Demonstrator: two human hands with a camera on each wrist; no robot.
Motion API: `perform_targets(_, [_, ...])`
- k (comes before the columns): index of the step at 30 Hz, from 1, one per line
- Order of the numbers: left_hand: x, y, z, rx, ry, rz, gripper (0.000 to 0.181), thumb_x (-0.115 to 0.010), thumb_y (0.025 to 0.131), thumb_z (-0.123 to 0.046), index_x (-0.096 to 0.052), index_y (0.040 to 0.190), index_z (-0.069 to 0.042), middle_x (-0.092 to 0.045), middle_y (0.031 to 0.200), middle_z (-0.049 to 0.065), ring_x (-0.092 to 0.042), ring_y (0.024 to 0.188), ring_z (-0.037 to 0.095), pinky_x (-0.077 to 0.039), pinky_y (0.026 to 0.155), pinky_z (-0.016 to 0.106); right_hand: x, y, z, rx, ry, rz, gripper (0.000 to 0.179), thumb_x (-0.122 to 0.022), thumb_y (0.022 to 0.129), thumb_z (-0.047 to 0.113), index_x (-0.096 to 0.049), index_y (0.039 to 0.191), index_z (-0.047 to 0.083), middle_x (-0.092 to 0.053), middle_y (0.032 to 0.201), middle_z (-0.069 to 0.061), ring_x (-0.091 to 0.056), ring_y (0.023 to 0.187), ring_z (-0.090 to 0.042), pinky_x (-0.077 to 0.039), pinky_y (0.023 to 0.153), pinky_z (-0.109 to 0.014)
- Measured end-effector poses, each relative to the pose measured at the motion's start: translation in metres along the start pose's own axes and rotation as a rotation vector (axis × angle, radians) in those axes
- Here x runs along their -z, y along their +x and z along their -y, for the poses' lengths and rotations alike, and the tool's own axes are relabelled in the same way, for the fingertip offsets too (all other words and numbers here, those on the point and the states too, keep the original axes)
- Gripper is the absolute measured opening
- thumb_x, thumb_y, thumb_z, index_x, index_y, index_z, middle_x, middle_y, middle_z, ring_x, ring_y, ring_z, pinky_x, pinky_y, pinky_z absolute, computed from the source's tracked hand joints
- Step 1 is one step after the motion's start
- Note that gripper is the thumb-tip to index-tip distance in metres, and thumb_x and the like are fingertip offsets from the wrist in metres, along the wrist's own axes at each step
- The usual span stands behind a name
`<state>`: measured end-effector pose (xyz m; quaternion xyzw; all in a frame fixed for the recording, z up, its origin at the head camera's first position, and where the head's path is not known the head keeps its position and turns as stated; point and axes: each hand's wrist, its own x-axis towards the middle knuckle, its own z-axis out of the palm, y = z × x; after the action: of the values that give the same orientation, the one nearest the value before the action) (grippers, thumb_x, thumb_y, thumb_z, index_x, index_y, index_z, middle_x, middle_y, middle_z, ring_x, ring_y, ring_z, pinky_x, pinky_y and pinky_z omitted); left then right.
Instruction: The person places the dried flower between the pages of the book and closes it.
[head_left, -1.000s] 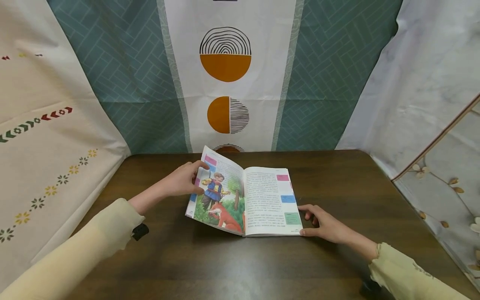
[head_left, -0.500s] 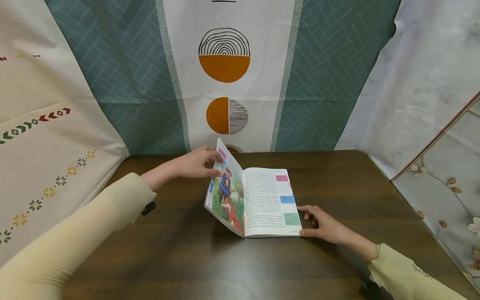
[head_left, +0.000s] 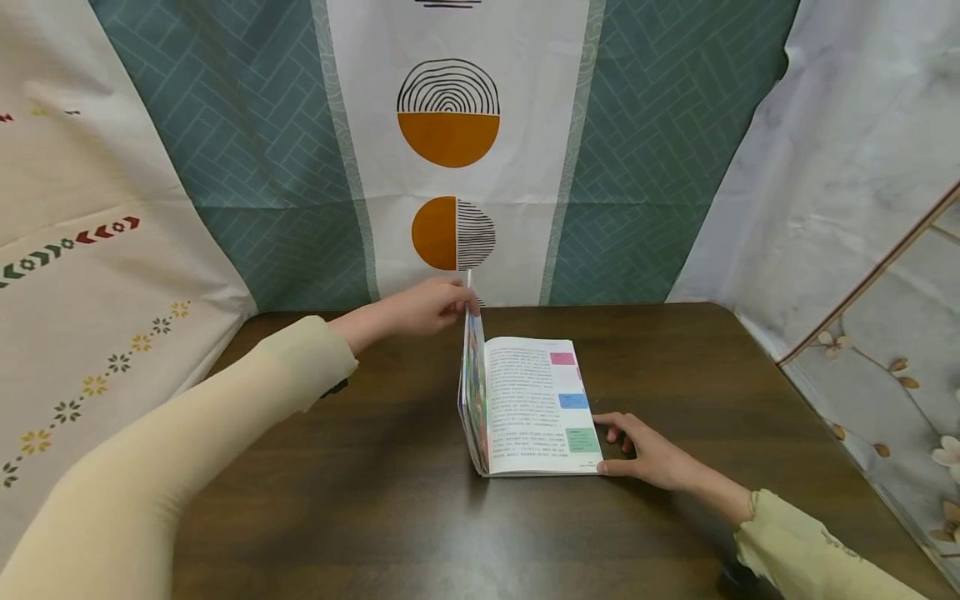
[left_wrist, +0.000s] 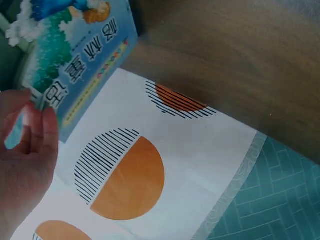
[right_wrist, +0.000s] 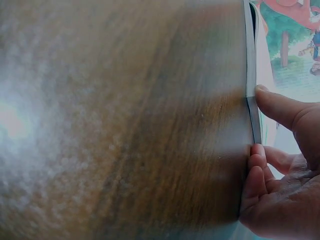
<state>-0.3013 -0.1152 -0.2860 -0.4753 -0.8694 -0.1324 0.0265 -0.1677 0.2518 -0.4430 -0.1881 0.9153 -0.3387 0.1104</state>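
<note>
An open book [head_left: 528,408] lies on the table, its right half flat with printed text and pink, blue and green boxes. The left half stands nearly upright at the spine, so its picture page shows only as a thin strip. My left hand [head_left: 431,307] pinches the far upper edge of that raised half between thumb and fingers. In the left wrist view the blue illustrated cover [left_wrist: 85,65] faces outward beside the fingers. My right hand [head_left: 648,450] holds the book's near right corner, thumb on the edge and fingers curled at the side, as the right wrist view shows.
The dark wooden table [head_left: 337,517] extends around the book. Behind it hangs a green and white patterned cloth [head_left: 465,183]. A cream embroidered cloth [head_left: 90,317] borders the left side, and a pale floral cloth [head_left: 862,208] the right.
My left hand has moved right and away, swinging the book's left half from a low slant up to nearly upright. My right hand has stayed at the near corner.
</note>
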Motion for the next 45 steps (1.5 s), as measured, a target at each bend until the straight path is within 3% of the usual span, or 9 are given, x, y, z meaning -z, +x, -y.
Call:
perform_targets(5, [-0.002, 0.019, -0.001, -0.035, -0.013, 0.005, 0.017, -0.057, 0.094, 0.002, -0.071, 0.099, -0.007, -0.051, 0.094, 0.01, -0.045, 0.076, 0.019, -0.041, 0.074, 0.028, 0.0, -0.001, 0.0, 0.007, 0.002, -0.003, 0.071, -0.079, 0.084, 0.034, -0.048, 0.14, 0.004, -0.047, 0.103, -0.006, -0.043, 0.086, -0.015, -0.036, 0.072, -0.024])
perform_targets(10, [-0.003, 0.037, -0.002, -0.081, -0.04, 0.037, 0.013, -0.061, 0.095, -0.003, -0.071, 0.096, -0.012, -0.05, 0.114, 0.01, -0.051, 0.092, 0.021, -0.048, 0.082, 0.032, 0.001, -0.001, -0.002, 0.0, 0.013, 0.0, 0.072, -0.078, 0.084, 0.035, -0.047, 0.141, 0.005, -0.046, 0.103, -0.005, -0.042, 0.085, -0.014, -0.036, 0.072, -0.024])
perform_targets(13, [-0.005, 0.049, -0.003, -0.117, -0.033, 0.078, 0.01, -0.062, 0.096, -0.006, -0.069, 0.097, -0.012, -0.056, 0.113, 0.008, -0.054, 0.103, 0.022, -0.049, 0.091, 0.036, 0.001, -0.001, -0.004, 0.006, 0.012, 0.001, 0.072, -0.078, 0.084, 0.035, -0.047, 0.141, 0.005, -0.046, 0.103, -0.005, -0.042, 0.085, -0.014, -0.036, 0.072, -0.024])
perform_targets(17, [-0.011, 0.066, -0.005, -0.151, -0.004, 0.132, 0.007, -0.063, 0.096, -0.008, -0.066, 0.1, -0.013, -0.063, 0.104, 0.004, -0.059, 0.101, 0.019, -0.048, 0.095, 0.037, 0.001, -0.001, -0.004, 0.006, 0.016, 0.003, 0.071, -0.079, 0.083, 0.035, -0.048, 0.141, 0.005, -0.047, 0.102, -0.005, -0.042, 0.085, -0.013, -0.036, 0.072, -0.024])
perform_targets(24, [-0.024, 0.092, -0.019, -0.151, -0.018, 0.216, 0.009, -0.063, 0.096, -0.009, -0.063, 0.104, -0.013, -0.062, 0.108, 0.004, -0.055, 0.102, 0.02, -0.044, 0.098, 0.035, 0.003, -0.001, -0.003, 0.017, 0.03, -0.012, 0.071, -0.079, 0.083, 0.032, -0.048, 0.14, 0.004, -0.048, 0.102, -0.006, -0.042, 0.084, -0.014, -0.036, 0.071, -0.024])
perform_targets(33, [-0.051, 0.119, -0.028, -0.142, 0.029, 0.317, 0.013, -0.058, 0.098, -0.011, -0.065, 0.108, -0.016, -0.056, 0.119, 0.005, -0.046, 0.101, 0.02, -0.035, 0.096, 0.035, 0.005, 0.001, -0.002, 0.003, 0.063, 0.02, 0.07, -0.079, 0.084, 0.03, -0.047, 0.141, 0.005, -0.047, 0.103, -0.007, -0.042, 0.085, -0.015, -0.037, 0.072, -0.024])
perform_targets(37, [-0.065, 0.125, -0.033, -0.112, -0.019, 0.348, 0.011, -0.058, 0.1, -0.014, -0.063, 0.11, -0.016, -0.054, 0.123, 0.004, -0.042, 0.104, 0.02, -0.035, 0.094, 0.033, 0.005, 0.002, -0.003, 0.003, 0.07, 0.03, 0.07, -0.078, 0.084, 0.031, -0.047, 0.141, 0.005, -0.047, 0.103, -0.007, -0.043, 0.085, -0.015, -0.037, 0.072, -0.024])
perform_targets(45, [-0.092, 0.137, -0.037, -0.132, -0.059, 0.363, 0.008, -0.06, 0.099, -0.015, -0.061, 0.106, -0.017, -0.056, 0.116, 0.002, -0.034, 0.099, 0.016, -0.028, 0.088, 0.029, 0.005, 0.0, -0.004, 0.005, 0.102, 0.018, 0.07, -0.08, 0.082, 0.028, -0.047, 0.137, 0.0, -0.048, 0.104, -0.008, -0.043, 0.088, -0.013, -0.037, 0.074, -0.023])
